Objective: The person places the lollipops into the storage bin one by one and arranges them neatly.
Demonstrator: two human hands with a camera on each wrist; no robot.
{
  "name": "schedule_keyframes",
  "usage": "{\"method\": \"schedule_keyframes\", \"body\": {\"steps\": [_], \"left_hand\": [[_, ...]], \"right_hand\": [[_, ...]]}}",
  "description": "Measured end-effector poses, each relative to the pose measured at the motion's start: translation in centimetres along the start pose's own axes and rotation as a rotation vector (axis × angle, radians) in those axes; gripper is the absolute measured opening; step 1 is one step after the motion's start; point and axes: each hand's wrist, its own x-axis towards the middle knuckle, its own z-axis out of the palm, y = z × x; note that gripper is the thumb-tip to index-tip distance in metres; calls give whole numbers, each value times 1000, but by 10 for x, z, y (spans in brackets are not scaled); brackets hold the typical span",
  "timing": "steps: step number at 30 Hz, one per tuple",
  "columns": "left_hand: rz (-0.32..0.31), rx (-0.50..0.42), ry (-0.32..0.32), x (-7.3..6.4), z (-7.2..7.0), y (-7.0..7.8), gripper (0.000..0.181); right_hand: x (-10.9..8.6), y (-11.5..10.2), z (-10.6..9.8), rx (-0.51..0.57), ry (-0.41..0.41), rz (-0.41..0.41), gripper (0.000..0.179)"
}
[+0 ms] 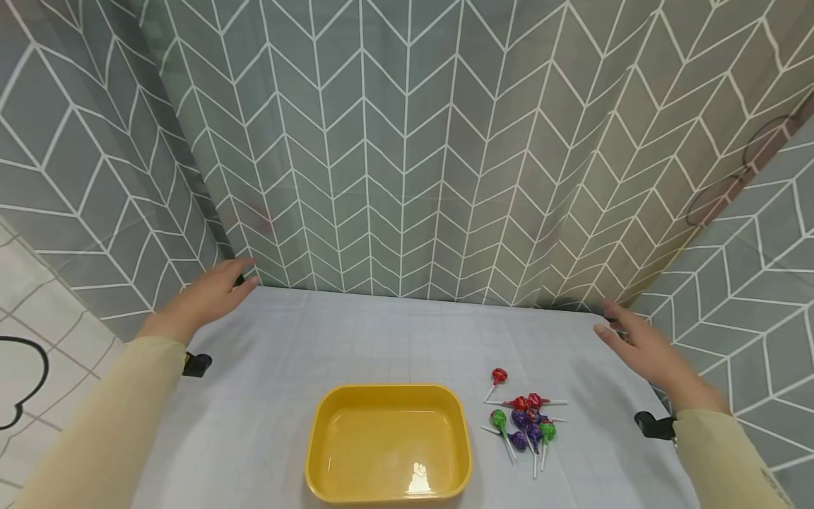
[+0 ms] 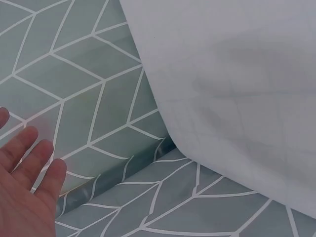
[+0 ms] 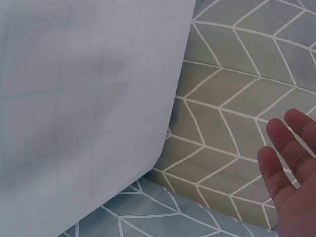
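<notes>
1. Head view, hands: the left hand point(image 1: 210, 293) is near the far left corner of the white-covered counter point(image 1: 407, 339), its thumb apart from its fingers. The right hand point(image 1: 649, 357) is near the far right corner, thumb likewise apart. Pale yellow sleeves point(image 1: 102, 431) cover both forearms, and a black device point(image 1: 656, 426) shows at each wrist.
2. Head view, things: a yellow tray point(image 1: 388, 445) stands at the near middle of the counter, well apart from both hands. Just to its right lie the lollipops point(image 1: 534, 433) in a loose cluster, red, purple and green, their sticks pointing several ways; one red one lies slightly apart on the far side. A grey curtain point(image 1: 407, 155) with white lines hangs beyond the far edge.
3. Left wrist view: the fingers point(image 2: 51, 180) are loosely spread at the left, before the curtain; the counter's corner is to the right.
4. Right wrist view: the fingers point(image 3: 271, 170) are slightly spread at the right, before the curtain; the counter is to the left.
</notes>
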Motion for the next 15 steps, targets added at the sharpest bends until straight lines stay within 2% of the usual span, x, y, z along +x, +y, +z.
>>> {"method": "schedule_keyframes", "body": {"steps": [10,15], "left_hand": [[2,-35,5,-11,10,1,63],[11,-10,5,-16,19,4,64]], "right_hand": [[-6,-9,6,15,-23,18,64],[-9,-12,11,48,-9,18,62]]}}
